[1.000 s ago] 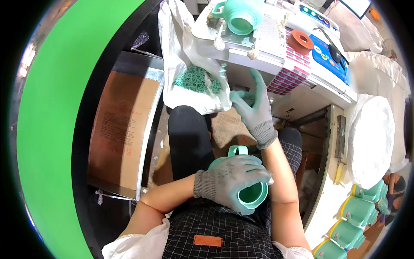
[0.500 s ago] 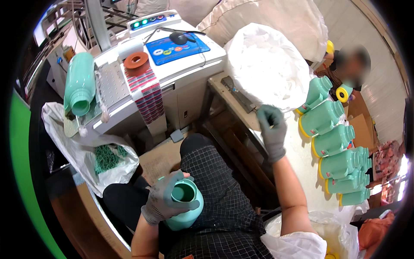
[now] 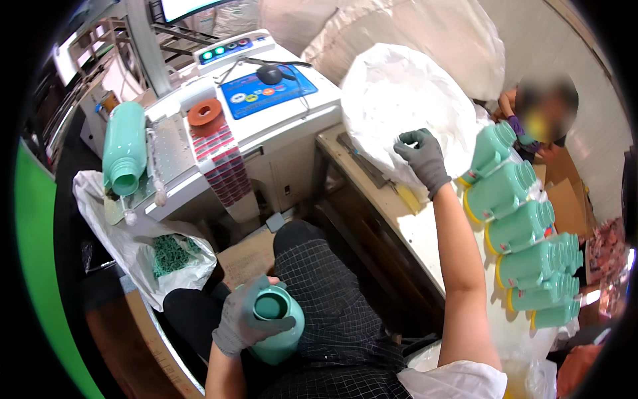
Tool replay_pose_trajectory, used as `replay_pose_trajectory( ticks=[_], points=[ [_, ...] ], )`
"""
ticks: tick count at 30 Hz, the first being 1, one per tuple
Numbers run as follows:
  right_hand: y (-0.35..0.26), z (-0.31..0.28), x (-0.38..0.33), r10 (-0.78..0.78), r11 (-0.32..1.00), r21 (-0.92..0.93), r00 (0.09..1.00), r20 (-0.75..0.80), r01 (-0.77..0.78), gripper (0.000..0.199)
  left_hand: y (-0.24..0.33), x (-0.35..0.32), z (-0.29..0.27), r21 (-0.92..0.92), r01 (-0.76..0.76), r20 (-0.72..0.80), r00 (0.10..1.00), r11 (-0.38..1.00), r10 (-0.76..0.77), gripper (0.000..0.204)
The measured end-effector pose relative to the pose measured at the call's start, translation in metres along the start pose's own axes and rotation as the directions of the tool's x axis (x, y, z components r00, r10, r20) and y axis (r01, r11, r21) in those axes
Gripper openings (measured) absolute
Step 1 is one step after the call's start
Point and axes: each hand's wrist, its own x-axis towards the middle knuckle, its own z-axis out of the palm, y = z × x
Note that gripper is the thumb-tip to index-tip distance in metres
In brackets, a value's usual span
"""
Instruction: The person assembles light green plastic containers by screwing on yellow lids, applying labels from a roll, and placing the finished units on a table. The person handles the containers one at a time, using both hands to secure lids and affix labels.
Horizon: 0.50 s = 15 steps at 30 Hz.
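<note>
My left hand (image 3: 240,322), in a grey glove, is wrapped round the neck of a mint-green plastic bottle (image 3: 284,340) at my lap. The bottle's open mouth faces up. My right hand (image 3: 424,159), gloved too, hovers over the near rim of a big white plastic bag (image 3: 372,100) filled with pale contents. Its fingers curl in toward the thumb, and what they hold, if anything, is too small to make out. Right of the bag stands a row of green bottles with yellow bases, among them a near one (image 3: 525,227), on the white table (image 3: 458,256).
Another green bottle (image 3: 125,149) lies on the white machine (image 3: 279,130) at left, near an orange tape roll (image 3: 206,116) and a black mouse (image 3: 269,74). Below sits a white sack (image 3: 143,263) with green shavings (image 3: 171,256). At far right a person (image 3: 512,113) handles something yellow.
My right hand has moved up and away from me, from the table's edge to over the white bag. My left hand keeps its hold on the bottle. The view has shifted slightly.
</note>
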Motion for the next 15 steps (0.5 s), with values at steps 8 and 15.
replay_pose_trajectory(
  ticks=[8, 15],
  points=[
    [-0.016, -0.038, 0.001, 0.277, 0.725, 0.66, 0.961, -0.019, -0.196, 0.032, -0.011, 0.006, 0.012, 0.066, -0.034, 0.043, 0.999, 0.997, 0.031, 0.081],
    [0.04, -0.025, 0.028, 0.174, 0.958, 0.271, 0.935, -0.31, -0.088, 0.027, -0.013, 0.001, 0.01, 0.071, -0.01, 0.0, 1.0, 0.997, 0.01, 0.08]
  ],
)
